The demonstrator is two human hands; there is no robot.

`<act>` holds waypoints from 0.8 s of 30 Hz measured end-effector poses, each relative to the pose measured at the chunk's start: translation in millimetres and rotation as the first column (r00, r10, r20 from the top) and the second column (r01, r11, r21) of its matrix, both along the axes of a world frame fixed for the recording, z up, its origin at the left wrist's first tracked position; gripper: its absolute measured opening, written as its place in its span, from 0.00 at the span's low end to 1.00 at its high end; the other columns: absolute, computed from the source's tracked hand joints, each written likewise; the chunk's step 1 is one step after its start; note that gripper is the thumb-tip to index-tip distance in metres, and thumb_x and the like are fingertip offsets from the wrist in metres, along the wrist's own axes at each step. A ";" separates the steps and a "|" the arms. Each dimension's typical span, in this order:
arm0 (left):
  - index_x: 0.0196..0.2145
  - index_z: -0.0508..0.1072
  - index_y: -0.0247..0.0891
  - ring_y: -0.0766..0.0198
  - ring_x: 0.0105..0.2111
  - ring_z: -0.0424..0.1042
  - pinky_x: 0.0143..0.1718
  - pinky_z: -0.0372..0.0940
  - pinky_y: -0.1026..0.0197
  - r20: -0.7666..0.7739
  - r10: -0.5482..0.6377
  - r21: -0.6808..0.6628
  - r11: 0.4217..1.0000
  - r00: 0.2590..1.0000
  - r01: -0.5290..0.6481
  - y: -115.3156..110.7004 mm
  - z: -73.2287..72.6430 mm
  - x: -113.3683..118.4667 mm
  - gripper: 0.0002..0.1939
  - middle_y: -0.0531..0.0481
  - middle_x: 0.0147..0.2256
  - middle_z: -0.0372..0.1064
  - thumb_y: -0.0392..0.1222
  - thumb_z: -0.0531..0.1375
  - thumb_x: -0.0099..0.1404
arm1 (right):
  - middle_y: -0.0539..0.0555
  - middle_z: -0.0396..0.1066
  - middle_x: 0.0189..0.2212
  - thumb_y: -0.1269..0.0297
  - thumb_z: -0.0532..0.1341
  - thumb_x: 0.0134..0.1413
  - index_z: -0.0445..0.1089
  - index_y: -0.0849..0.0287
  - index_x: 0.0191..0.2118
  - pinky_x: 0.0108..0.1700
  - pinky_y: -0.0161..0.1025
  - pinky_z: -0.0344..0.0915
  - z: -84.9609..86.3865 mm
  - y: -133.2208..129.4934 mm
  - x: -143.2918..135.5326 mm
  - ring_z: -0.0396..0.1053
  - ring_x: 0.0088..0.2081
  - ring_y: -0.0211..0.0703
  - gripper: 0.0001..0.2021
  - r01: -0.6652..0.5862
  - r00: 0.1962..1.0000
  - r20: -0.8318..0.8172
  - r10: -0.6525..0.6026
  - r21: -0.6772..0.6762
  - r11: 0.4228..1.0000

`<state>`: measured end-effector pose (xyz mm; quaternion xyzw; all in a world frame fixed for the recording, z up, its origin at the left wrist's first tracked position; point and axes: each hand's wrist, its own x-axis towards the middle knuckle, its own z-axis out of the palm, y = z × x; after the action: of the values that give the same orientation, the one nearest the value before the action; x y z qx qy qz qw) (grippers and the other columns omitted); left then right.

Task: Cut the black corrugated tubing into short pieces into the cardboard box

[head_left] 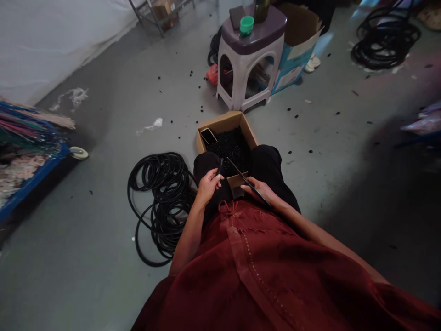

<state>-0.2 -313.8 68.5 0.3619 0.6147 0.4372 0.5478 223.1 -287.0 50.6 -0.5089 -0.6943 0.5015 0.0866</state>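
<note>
My left hand (210, 184) pinches a short black ribbed piece (221, 166) above my left knee. In my right hand (257, 188) is a thin black rod (237, 169), slanting up and left with its tip over the box. The open cardboard box (220, 122) stands on the floor between my knees and holds many small black pieces (232, 145). A phone-like object with a pale edge (208, 136) lies at the box's back left corner. Coils of black tubing (161, 197) lie on the floor to the left of my leg.
A plastic stool (237, 64) beyond the box bears a green cup (246, 25). Behind it stands a blue carton (287, 71). Another black coil (379, 46) lies at the back right. A blue wheeled cart (51, 168) is at the left. Small black bits dot the floor.
</note>
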 end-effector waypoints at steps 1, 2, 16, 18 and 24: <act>0.48 0.69 0.32 0.73 0.22 0.63 0.23 0.57 0.68 -0.003 0.004 0.000 1.000 1.000 -0.004 -0.4 0.8 -0.3 0.19 0.50 0.32 0.71 0.41 0.58 0.60 | 0.53 0.75 0.35 0.50 0.55 0.57 0.69 0.58 0.48 0.35 0.36 0.61 0.2 -0.1 0.0 0.70 0.36 0.45 0.20 -0.002 1.000 0.000 0.002 0.000 1.000; 0.47 0.70 0.32 0.74 0.22 0.62 0.22 0.56 0.68 0.003 0.004 -0.003 1.000 1.000 -0.004 -0.8 1.9 -0.6 0.19 0.51 0.31 0.70 0.42 0.58 0.60 | 0.53 0.75 0.35 0.50 0.55 0.57 0.69 0.58 0.48 0.35 0.36 0.61 0.3 -0.3 0.1 0.70 0.36 0.46 0.20 -0.002 1.000 -0.001 0.002 -0.001 1.000; 0.42 0.73 0.32 0.77 0.19 0.54 0.18 0.46 0.68 0.442 0.031 -0.057 0.998 0.897 -0.006 -3.0 16.4 -7.5 0.20 0.51 0.28 0.66 0.46 0.66 0.54 | 0.53 0.74 0.32 0.48 0.55 0.56 0.69 0.57 0.46 0.33 0.36 0.61 0.5 -1.9 0.5 0.70 0.35 0.45 0.20 0.011 1.000 0.006 -0.011 -0.018 1.000; 0.42 0.73 0.32 0.77 0.19 0.54 0.18 0.45 0.68 0.445 0.025 -0.053 0.999 0.895 -0.001 -2.8 16.6 -7.1 0.20 0.51 0.28 0.66 0.46 0.66 0.55 | 0.53 0.74 0.34 0.49 0.55 0.56 0.69 0.58 0.48 0.34 0.36 0.61 1.1 -2.3 1.2 0.70 0.36 0.46 0.21 0.020 1.000 0.000 -0.020 -0.028 0.999; 0.43 0.73 0.32 0.77 0.19 0.53 0.18 0.45 0.68 0.433 0.008 -0.050 0.999 0.901 0.016 -3.8 17.1 -5.0 0.20 0.52 0.28 0.64 0.47 0.66 0.55 | 0.53 0.74 0.34 0.46 0.54 0.56 0.67 0.58 0.51 0.34 0.37 0.63 0.4 -3.6 4.4 0.70 0.33 0.44 0.24 0.039 0.998 -0.052 -0.043 -0.084 0.996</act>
<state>-5.2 -317.6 85.6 0.2425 0.4883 0.4892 0.6808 227.4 -290.6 51.0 -0.5124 -0.6597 0.5416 0.0943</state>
